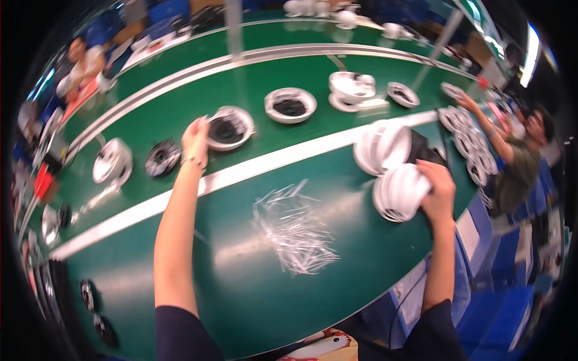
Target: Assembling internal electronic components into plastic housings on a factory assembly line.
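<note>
My left hand (pixel 195 143) reaches over the green conveyor belt, its fingers closed at the left rim of a round white housing (pixel 245 120) with a black inside. Exactly how the fingers sit on that rim is partly hidden. At the right, my right hand (pixel 439 191) is closed round the right side of a stack of white plastic rings (pixel 397 194), tilted on edge. A second stack of white rings (pixel 376 147) stands just behind it. Between my arms, a loose pile of thin clear plastic strips (pixel 301 240) lies on the green worktable (pixel 241 301).
More parts sit along the belt: a black ring-shaped part (pixel 162 159), a white dome (pixel 112 162), another white housing (pixel 290 96) and a white bowl-like part (pixel 352 86). A co-worker (pixel 524 156) at the right reaches toward the belt, beside rows of white rings (pixel 466 141). Blue bins (pixel 500 259) stand lower right.
</note>
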The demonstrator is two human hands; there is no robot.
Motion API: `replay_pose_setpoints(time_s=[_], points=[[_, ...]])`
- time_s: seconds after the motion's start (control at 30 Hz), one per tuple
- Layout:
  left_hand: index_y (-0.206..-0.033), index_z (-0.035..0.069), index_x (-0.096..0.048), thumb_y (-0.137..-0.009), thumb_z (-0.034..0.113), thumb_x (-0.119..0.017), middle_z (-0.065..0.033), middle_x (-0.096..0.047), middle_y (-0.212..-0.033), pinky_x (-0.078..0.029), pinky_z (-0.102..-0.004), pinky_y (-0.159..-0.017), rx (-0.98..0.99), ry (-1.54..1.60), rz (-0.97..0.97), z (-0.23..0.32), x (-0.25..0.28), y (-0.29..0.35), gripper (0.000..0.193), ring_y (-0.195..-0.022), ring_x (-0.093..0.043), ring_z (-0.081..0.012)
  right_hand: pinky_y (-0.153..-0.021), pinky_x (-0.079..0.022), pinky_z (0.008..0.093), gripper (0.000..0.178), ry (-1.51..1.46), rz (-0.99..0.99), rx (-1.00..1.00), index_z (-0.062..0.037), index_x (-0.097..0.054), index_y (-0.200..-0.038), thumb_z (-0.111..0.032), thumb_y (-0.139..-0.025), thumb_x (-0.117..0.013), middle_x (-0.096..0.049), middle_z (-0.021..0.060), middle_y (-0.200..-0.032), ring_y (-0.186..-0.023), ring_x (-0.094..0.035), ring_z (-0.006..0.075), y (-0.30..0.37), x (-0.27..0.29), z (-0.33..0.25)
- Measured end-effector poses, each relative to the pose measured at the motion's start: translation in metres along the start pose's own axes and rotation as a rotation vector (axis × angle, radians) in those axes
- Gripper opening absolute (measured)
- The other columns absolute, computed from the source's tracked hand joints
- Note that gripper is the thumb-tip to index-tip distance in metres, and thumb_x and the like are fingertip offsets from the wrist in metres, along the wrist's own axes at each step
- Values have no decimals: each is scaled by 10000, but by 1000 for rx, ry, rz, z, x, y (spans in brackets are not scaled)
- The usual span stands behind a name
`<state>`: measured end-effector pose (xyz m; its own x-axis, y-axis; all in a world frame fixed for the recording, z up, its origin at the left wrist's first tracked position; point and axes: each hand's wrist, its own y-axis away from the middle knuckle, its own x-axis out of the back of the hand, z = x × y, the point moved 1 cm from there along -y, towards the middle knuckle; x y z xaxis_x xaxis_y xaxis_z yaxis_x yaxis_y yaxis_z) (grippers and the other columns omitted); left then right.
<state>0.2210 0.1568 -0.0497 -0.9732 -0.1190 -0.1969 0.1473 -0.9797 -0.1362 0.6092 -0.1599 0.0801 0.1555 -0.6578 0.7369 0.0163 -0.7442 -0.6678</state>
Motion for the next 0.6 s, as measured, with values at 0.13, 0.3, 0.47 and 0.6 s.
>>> replay_pose_setpoints(time_s=[0.13,0.3,0.47,0.6], points=[[-975,25,-583,-691,119,-617,-149,-580,-1000,-429,-332,-835,-528,-851,-26,52,32,-4,301,-934,-557,-274,-709,-477,295,242,-37,94,-100,10,-603,-839,62,-604,-593,-624,136,-867,-786,-612,240,4,15,22],[-1190,48,-425,-681,60,-517,-168,-520,-1120,-361,-367,-950,-312,-1657,-214,46,114,-38,517,-1063,-474,-342,-773,-443,292,165,-5,179,-87,33,-578,-849,96,-699,-552,-605,98,-861,-811,-573,188,30,66,25],[-1141,53,-477,-605,210,-724,-167,-590,-1003,-448,-343,-829,-9,-1456,-110,61,104,-21,611,-940,-564,-295,-653,-459,288,158,-270,151,-87,14,-566,-745,89,-606,-580,-606,130,-741,-675,-574,224,34,73,-67],[-1052,-7,-560,-647,184,-697,-136,-609,-986,-440,-289,-795,-1,-815,-46,75,105,13,469,-871,-592,-211,-551,-493,286,153,-685,-535,-203,-21,-626,-768,-24,-619,-663,-632,99,-776,-644,-615,212,33,23,-138]])
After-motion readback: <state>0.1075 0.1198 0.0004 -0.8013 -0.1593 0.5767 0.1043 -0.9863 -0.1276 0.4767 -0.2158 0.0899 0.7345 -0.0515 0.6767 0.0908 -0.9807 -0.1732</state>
